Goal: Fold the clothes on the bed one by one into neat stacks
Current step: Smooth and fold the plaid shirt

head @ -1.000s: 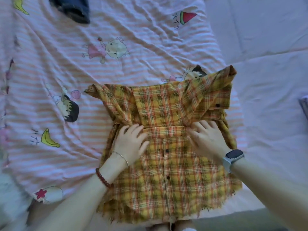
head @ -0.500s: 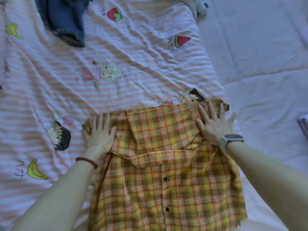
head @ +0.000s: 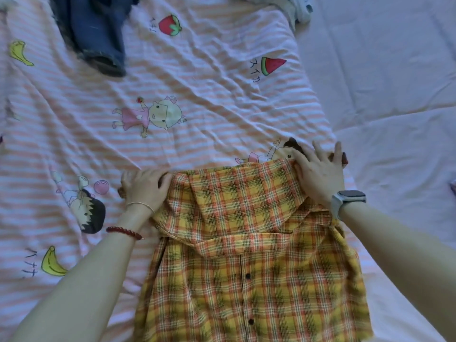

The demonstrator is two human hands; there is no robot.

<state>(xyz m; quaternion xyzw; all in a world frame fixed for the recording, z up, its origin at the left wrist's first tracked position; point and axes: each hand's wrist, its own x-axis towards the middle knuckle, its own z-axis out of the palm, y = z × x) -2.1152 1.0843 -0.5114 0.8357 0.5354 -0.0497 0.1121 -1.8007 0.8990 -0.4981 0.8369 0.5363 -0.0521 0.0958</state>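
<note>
The bed (head: 197, 77) under me wears a pink striped sheet with cartoon prints, and the shirt (head: 249, 255) I am folding lies flat on it at the near edge, its collar end pointing away from me. It is a yellow plaid button shirt of thin woven cloth; I judge it light and limp, apt to wrinkle and slide on the sheet, with nothing in it to break. Such cloth keeps no shape of its own, so I would take it at the shoulder corners and along the side seams, lifting both sides together so the fold falls straight.

My left hand (head: 144, 185) lies on the shirt's far left corner, fingers bent over the edge where cloth meets sheet; I cannot tell whether they pinch the cloth or only press it. My right hand (head: 318, 172) rests on the far right corner with fingers straight and spread, pressing down, gripping nothing.

Beyond the shirt, at the far left of the bed, lies a dark blue garment (head: 96, 33), probably jeans, cut off by the picture's top. A pale bundle (head: 293, 6) far beyond the shirt's right corner is mostly out of view, so I cannot name it. The shirt's hem runs off the bottom edge, and both sleeves are hidden.
</note>
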